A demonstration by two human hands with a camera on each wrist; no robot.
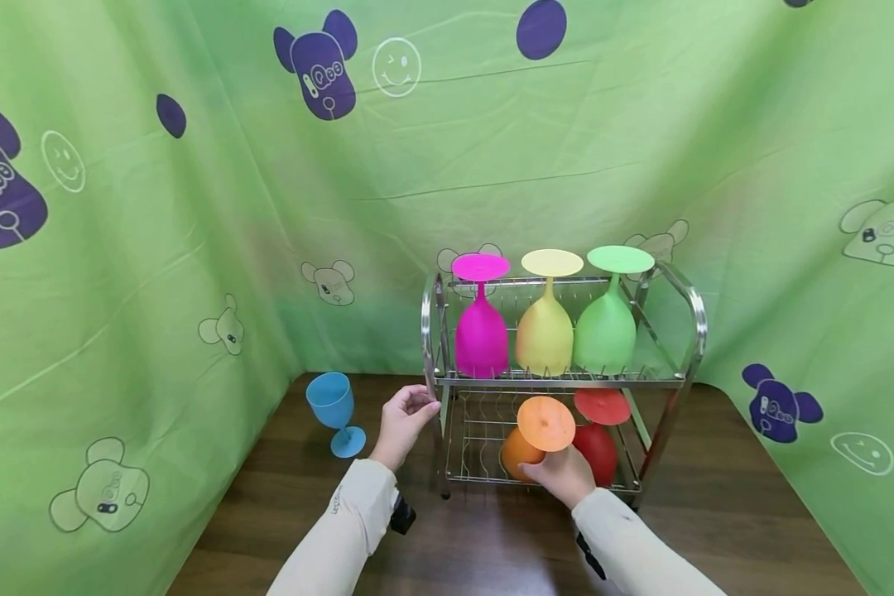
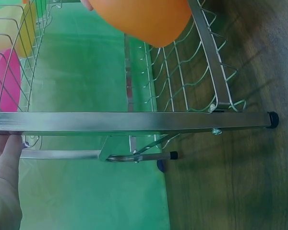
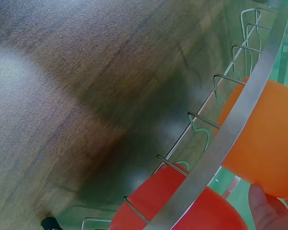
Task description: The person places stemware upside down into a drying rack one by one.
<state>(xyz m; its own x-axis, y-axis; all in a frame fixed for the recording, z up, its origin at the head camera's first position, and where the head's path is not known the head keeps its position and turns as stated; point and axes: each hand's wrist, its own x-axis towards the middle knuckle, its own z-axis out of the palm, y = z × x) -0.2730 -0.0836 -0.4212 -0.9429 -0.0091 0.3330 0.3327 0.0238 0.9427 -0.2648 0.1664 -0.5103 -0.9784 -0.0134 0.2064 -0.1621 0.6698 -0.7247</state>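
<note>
On the lower shelf of a two-tier metal rack (image 1: 559, 383), my right hand (image 1: 564, 475) grips an upside-down orange goblet (image 1: 546, 424). Its round foot tilts toward the head camera, and its bowl (image 3: 273, 139) is behind the shelf's front bar in the right wrist view. My left hand (image 1: 405, 424) holds the rack's left front post (image 2: 134, 123), some fingertips hidden behind it. Right of the orange goblet, a red goblet (image 1: 598, 447) stands upside down on the same shelf, partly covered by my right hand.
Upside down along the upper shelf are a magenta goblet (image 1: 481, 339), a yellow goblet (image 1: 545, 338) and a green goblet (image 1: 606, 333). A blue goblet (image 1: 331, 401) stands upright left of the rack on the dark wooden table (image 1: 484, 538). Green patterned cloth (image 1: 447, 165) hangs around the table.
</note>
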